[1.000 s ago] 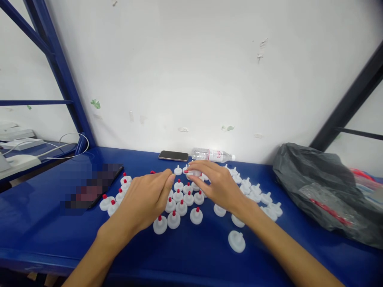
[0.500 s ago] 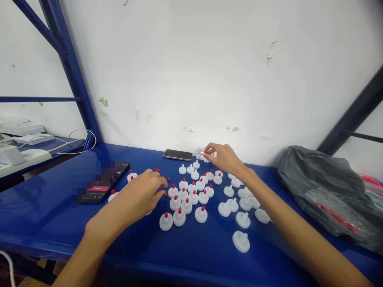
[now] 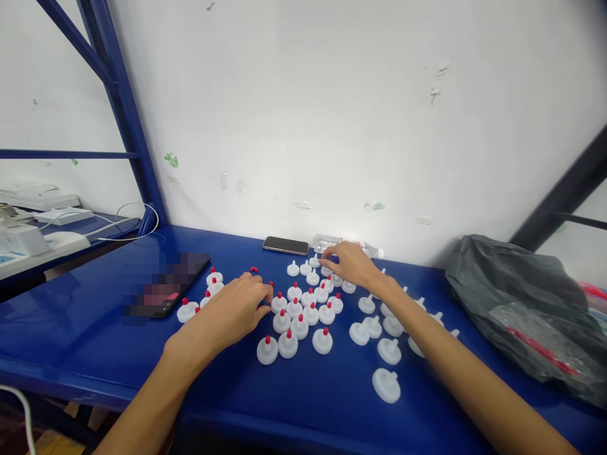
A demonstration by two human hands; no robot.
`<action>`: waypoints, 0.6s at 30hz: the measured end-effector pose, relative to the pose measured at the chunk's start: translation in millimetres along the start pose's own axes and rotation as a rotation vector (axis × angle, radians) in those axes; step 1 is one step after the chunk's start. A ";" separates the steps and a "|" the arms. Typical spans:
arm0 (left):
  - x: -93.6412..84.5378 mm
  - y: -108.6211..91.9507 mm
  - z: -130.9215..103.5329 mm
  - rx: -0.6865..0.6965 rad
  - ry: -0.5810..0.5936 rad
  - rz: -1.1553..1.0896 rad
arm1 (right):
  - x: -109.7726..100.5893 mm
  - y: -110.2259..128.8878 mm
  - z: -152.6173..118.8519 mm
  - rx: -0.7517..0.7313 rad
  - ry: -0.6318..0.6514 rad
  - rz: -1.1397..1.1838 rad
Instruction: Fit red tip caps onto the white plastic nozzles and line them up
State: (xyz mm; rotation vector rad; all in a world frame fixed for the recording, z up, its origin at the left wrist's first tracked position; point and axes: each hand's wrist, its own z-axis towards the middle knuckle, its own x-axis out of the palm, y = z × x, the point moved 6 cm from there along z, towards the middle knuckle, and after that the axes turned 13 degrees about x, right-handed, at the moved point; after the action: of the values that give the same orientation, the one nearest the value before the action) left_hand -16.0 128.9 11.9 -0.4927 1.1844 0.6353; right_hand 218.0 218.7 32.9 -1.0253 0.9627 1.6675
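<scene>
My left hand [image 3: 237, 303] is low over the blue table, its thumb and forefinger curved and slightly apart beside some small red caps [image 3: 254, 270]. At the back, my right hand [image 3: 348, 262] has its thumb and forefinger pinched together just above a white disc [image 3: 326, 271]; what they hold is hidden. Between the hands stand several white discs with red-tipped nozzles [image 3: 300, 327]. Several bare-nozzled discs [image 3: 389, 351] lie to the right, some partly under my right forearm. More red-tipped discs [image 3: 188, 310] are left of my left hand.
A dark phone [image 3: 285, 246] and a clear bottle [image 3: 327, 243] lie against the wall. Another phone [image 3: 183, 284] is on the left. A dark plastic bag [image 3: 502, 303] fills the right side. Blue frame posts [image 3: 126, 114] rise at the left, near white power strips [image 3: 66, 242].
My right hand has come down toward the table from in front of the bottle, and the red-tipped disc it held is no longer seen in its fingers. My left hand has shifted slightly right.
</scene>
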 end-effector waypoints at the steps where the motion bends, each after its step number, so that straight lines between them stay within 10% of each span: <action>1: 0.5 -0.4 0.4 -0.003 0.008 -0.001 | -2.5 1.9 -1.5 -0.016 -0.011 0.008; 10: -8.7 -3.4 6.0 -0.081 0.112 0.076 | -3.4 32.7 -16.3 -0.203 0.026 0.123; 18: -46.5 -8.9 3.9 -0.121 -0.263 0.123 | -32.1 30.3 -33.3 -0.140 -0.029 0.372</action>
State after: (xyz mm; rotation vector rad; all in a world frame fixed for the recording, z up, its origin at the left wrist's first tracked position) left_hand -18.4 115.9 57.6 -0.4247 0.9352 0.8544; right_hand 203.1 170.6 55.5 -0.9499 1.0783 2.0746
